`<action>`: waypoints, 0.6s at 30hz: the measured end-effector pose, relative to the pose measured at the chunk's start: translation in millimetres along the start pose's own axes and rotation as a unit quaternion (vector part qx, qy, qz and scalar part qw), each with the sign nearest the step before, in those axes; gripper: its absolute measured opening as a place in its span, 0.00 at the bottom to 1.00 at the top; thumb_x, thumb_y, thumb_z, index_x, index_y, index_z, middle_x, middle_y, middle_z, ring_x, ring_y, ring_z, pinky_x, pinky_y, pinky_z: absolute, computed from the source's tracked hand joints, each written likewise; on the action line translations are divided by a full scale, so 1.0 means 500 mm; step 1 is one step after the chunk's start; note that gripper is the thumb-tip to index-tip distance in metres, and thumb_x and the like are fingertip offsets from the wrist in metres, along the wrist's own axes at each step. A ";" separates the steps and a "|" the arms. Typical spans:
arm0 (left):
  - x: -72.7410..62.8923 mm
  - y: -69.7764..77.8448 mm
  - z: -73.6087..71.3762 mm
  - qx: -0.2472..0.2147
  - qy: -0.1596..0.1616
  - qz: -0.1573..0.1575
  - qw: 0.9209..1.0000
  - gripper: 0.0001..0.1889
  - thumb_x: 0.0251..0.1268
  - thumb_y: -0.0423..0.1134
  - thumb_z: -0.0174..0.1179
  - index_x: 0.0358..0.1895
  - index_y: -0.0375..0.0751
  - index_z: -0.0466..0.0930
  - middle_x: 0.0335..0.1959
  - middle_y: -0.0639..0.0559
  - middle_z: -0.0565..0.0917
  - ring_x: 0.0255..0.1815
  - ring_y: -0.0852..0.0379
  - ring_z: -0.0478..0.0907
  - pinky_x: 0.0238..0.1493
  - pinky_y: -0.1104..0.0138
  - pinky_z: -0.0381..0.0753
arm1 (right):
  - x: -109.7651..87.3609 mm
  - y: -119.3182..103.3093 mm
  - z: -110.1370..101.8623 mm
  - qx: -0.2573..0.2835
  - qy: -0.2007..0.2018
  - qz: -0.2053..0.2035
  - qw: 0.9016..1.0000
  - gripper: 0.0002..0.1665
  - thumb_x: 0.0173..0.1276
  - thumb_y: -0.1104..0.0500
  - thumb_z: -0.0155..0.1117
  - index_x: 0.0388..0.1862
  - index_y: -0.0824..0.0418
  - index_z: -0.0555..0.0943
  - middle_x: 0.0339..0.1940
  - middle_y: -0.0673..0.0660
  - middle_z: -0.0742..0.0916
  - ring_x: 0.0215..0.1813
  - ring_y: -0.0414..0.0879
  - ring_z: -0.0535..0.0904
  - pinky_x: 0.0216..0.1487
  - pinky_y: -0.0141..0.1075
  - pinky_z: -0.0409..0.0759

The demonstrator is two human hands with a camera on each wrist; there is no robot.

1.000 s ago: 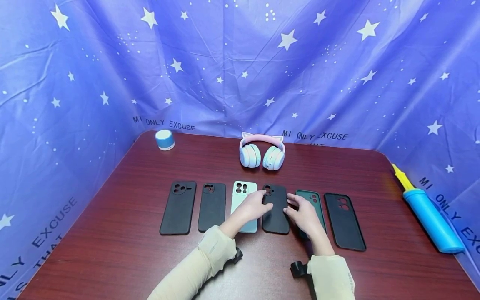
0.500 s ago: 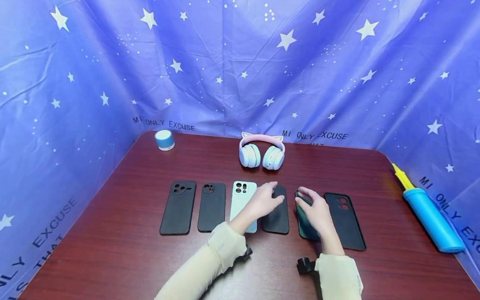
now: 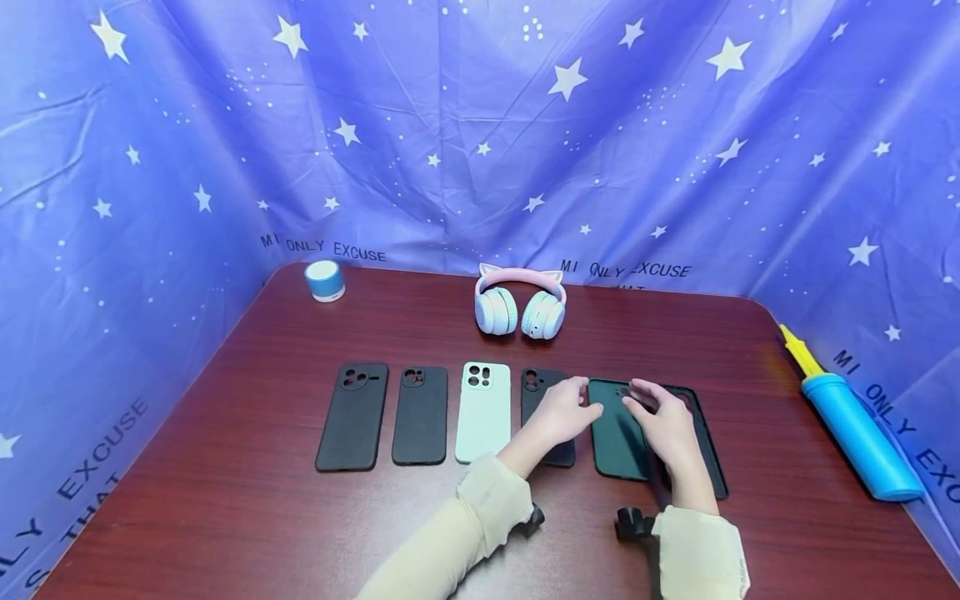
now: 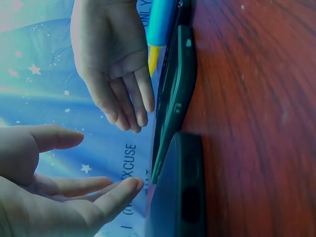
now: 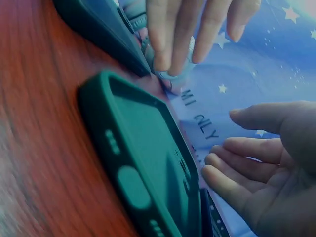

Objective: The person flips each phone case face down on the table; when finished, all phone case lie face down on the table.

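Several phone cases lie in a row across the table. The green phone case [image 3: 618, 446] lies with its hollow side up, between my two hands. My left hand [image 3: 558, 414] hovers over the black phone case [image 3: 561, 455] beside it, fingers loosely extended. Above the green case's right side is my right hand [image 3: 667, 423], thumb apart from relaxed fingers. It partly hides another black case [image 3: 708, 442] at the far right. Both wrist views show space between the hands and the green case [image 5: 143, 143]; neither hand holds anything.
To the left lie a pale mint phone case [image 3: 483, 417] and two black cases, the nearer one [image 3: 420, 421] and the outer one [image 3: 352, 421]. Cat-ear headphones [image 3: 520, 308] and a blue-white cylinder [image 3: 325, 282] stand behind. A blue pump [image 3: 858, 433] lies at right.
Both hands have moved rightward along the row, from around the black case to above the green case. The cases appear to stay where they were; the head view has shifted slightly.
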State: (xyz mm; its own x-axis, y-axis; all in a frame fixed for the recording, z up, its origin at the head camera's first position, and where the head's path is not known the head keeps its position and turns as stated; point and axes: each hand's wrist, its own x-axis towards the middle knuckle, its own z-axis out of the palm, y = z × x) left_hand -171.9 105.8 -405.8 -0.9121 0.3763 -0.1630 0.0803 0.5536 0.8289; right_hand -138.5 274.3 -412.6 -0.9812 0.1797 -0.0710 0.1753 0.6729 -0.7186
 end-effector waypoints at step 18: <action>0.001 0.004 0.027 0.012 -0.037 -0.039 0.998 0.28 0.68 0.45 0.58 0.70 0.41 0.67 0.66 0.49 0.76 0.67 0.55 0.72 0.63 0.61 0.76 | 0.001 0.016 -0.013 -0.031 -0.028 0.017 0.999 0.30 0.74 0.55 0.53 0.69 0.70 0.66 0.64 0.72 0.77 0.68 0.67 0.68 0.65 0.59 0.68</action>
State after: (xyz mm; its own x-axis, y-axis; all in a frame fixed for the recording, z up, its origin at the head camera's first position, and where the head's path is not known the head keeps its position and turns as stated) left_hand -166.5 117.3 -411.4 -0.8838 0.3842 -0.2670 0.0196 0.6005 0.7994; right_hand -137.0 284.3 -413.9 -0.9774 0.1632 -0.1341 0.2108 0.7103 -0.6716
